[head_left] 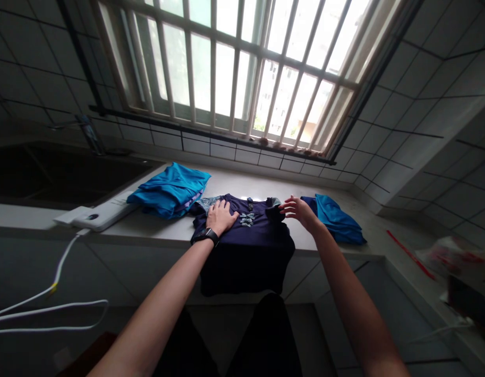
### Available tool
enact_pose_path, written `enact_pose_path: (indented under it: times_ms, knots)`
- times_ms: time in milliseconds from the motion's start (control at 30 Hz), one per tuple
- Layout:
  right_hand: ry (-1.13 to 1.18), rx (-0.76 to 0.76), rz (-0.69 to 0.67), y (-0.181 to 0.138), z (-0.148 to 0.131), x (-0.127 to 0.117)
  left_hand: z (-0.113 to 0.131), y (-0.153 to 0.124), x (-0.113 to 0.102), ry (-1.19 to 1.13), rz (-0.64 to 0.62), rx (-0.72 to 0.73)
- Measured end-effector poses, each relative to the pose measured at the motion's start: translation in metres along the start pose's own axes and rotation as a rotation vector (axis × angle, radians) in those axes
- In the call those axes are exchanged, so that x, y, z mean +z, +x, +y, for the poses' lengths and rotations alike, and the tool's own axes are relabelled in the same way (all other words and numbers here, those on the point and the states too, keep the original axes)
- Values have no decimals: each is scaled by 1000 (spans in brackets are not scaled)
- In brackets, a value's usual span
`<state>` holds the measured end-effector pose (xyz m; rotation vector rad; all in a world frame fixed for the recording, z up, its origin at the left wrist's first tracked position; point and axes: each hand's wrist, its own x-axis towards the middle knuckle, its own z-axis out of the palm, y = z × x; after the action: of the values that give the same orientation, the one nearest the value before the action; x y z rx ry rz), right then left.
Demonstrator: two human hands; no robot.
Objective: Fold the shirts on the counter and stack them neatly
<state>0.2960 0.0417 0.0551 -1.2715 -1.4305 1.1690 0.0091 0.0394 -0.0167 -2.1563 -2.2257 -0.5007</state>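
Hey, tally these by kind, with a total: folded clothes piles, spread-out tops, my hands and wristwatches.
Folded piles: 2 (left pile, right pile)
Spread-out navy top: 1
Hands: 2 (left hand, right hand)
Black wristwatch: 1
Total: 6

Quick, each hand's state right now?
Left hand: open, resting on the navy shirt.
Right hand: at its sleeve; whether gripping, cannot be told.
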Motion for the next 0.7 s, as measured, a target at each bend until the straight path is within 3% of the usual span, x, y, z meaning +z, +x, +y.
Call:
enact_pose_path:
  times_ms: [267,433,567,700]
  knots:
    - [-769,16,-50,-10,18,20,-1,0,1,13,6,3]
    - [-1111,-162,-26,-33,23,35,-2,0,2,12,-3,-2]
    - [-1263,-148,-81,-41,20,41,-2,1,2,0,-14,2]
    - [-1280,-143,26,-39,19,46,-2,1,2,0,-3,4]
